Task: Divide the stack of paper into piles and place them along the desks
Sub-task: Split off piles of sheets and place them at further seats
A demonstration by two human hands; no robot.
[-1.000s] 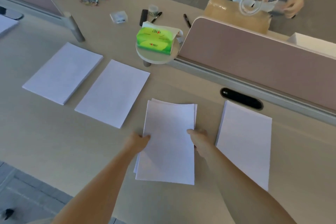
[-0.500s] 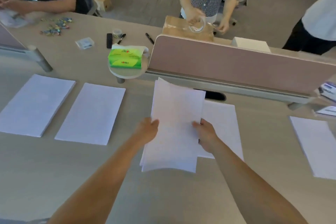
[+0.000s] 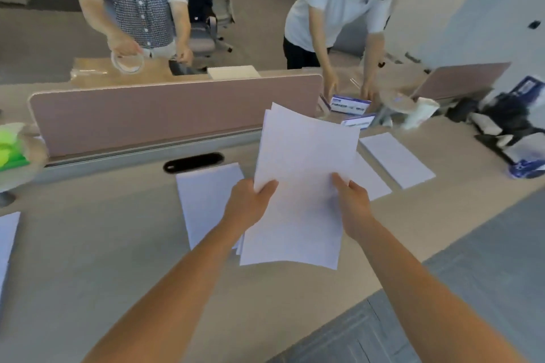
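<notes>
I hold a thin stack of white paper (image 3: 303, 186) in the air above the beige desk (image 3: 88, 244). My left hand (image 3: 250, 203) grips its left edge with the thumb on top. My right hand (image 3: 351, 200) grips the right edge the same way. Under the held stack a paper pile (image 3: 203, 203) lies flat on the desk. Another pile (image 3: 395, 159) lies further right, and one more pile (image 3: 373, 183) shows partly behind my right hand. The corner of a pile (image 3: 7, 239) shows at the far left edge.
A pink divider panel (image 3: 162, 115) runs across the desk, with a black cable slot (image 3: 193, 163) in front. A green tissue box (image 3: 11, 150) sits at left. Two people work behind the divider. Blue boxes (image 3: 349, 104) and dark clutter (image 3: 507, 127) lie at right.
The stack was lifted off the desk and carried to the right. My view swung right with it, so the left piles slid out of sight and the right-hand piles came in.
</notes>
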